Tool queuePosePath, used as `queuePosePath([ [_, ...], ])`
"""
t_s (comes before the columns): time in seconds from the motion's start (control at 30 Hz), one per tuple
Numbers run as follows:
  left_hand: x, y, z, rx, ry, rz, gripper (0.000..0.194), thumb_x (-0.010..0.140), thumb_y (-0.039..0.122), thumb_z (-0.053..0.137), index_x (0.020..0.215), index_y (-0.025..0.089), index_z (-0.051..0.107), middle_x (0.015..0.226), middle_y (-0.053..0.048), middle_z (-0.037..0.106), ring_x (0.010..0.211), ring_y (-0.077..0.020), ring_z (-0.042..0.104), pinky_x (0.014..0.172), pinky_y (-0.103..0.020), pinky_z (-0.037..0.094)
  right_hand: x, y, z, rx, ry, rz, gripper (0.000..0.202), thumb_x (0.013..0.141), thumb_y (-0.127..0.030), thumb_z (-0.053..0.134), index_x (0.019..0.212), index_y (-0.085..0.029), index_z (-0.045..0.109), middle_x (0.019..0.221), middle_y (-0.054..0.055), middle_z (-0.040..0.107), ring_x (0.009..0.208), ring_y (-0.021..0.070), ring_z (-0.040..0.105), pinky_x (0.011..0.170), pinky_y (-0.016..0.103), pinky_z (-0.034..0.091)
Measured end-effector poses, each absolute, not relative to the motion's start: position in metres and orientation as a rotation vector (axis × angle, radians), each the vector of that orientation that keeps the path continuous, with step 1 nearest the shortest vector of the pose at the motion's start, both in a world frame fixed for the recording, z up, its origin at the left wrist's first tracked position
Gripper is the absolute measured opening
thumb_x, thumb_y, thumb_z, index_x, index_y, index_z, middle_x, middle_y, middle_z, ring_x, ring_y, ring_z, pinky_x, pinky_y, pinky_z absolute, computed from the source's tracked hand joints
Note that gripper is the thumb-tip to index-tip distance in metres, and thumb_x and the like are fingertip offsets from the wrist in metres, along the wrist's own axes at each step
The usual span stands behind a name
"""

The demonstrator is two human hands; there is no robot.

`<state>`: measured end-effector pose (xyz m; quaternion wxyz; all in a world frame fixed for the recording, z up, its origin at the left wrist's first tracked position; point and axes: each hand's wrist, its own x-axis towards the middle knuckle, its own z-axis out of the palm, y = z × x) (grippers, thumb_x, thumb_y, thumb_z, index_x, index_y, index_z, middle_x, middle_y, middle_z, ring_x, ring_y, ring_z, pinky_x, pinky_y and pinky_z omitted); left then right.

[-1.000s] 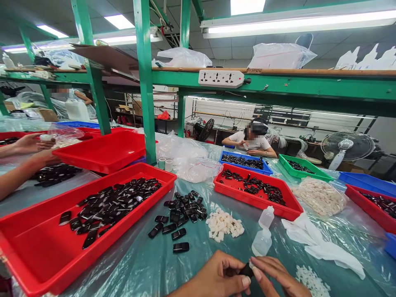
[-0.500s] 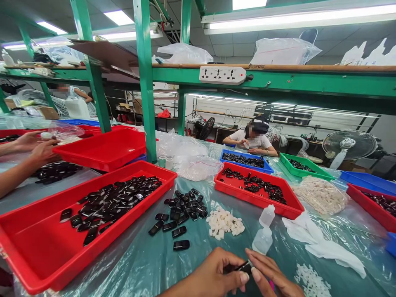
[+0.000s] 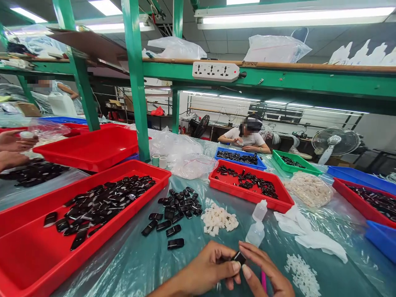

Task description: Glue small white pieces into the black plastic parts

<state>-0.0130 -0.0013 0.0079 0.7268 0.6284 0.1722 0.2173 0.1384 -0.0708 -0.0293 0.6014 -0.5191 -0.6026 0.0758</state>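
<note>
Near the bottom centre, my left hand (image 3: 207,268) pinches a small glossy black plastic piece (image 3: 239,258) between thumb and fingers. My right hand (image 3: 267,272) has its thumb and fingertips closed at the piece's other end. A thin pink stick (image 3: 264,282) shows under the right palm; whether it is gripped there I cannot tell. Beyond the hands lie a pile of like black pieces (image 3: 181,204) and a heap of off-white small parts (image 3: 219,219). Just above my right hand, a translucent squeeze bottle (image 3: 256,233) stands on the plastic sheet.
A large red tray (image 3: 24,247) of black pieces fills the left; another red tray (image 3: 222,190) sits ahead. At right are a white cloth (image 3: 321,244) and tiny white bits (image 3: 303,274). A co-worker's hands (image 3: 15,144) are at far left. A green post (image 3: 136,82) rises behind.
The view has turned slightly right, so the scene sits further left. The black piece is tilted a little differently between my fingers, and more of the pink stick shows.
</note>
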Motion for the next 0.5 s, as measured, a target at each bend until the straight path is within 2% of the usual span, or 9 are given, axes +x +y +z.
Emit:
queuePosePath([
  [0.1,-0.013,0.0,0.006,1.374,0.425,0.514,0.054,0.067,0.059,0.063,0.085,0.009,0.069,0.064,-0.001,0.056,0.049,-0.0066,0.046,0.053,-0.02,0.034,0.162,-0.075,-0.008,-1.341,-1.563,0.058,0.021,0.08,-0.035,0.057,0.094,-0.028,0.071,0.092,0.004,0.072,0.085,0.0203,0.066,0.073,0.029,0.053],
  [0.2,-0.013,0.001,0.005,1.381,0.466,0.53,0.055,0.068,0.058,0.063,0.091,0.008,0.068,0.064,-0.002,0.057,0.05,-0.007,0.046,0.053,-0.02,0.033,0.202,-0.079,0.004,-1.582,-1.721,-0.191,0.019,0.077,-0.04,0.058,0.082,-0.03,0.073,0.081,0.003,0.073,0.078,0.0239,0.067,0.063,0.033,0.054],
  [0.33,-0.013,0.002,0.004,1.372,0.488,0.533,0.054,0.067,0.057,0.065,0.089,0.008,0.068,0.065,-0.002,0.058,0.051,-0.0073,0.047,0.055,-0.02,0.034,0.25,-0.083,-0.011,-1.918,-1.814,-0.415,0.013,0.07,-0.034,0.06,0.069,-0.034,0.073,0.076,0.001,0.073,0.075,0.0277,0.067,0.058,0.038,0.05],
  [0.5,-0.01,0.0,0.004,1.334,0.491,0.553,0.053,0.069,0.06,0.061,0.077,0.008,0.068,0.065,-0.003,0.06,0.051,-0.0072,0.048,0.055,-0.02,0.035,0.26,-0.085,-0.032,-2.02,-1.901,-0.35,0.014,0.071,-0.032,0.059,0.064,-0.033,0.071,0.071,-0.001,0.071,0.071,0.0249,0.065,0.063,0.04,0.047],
])
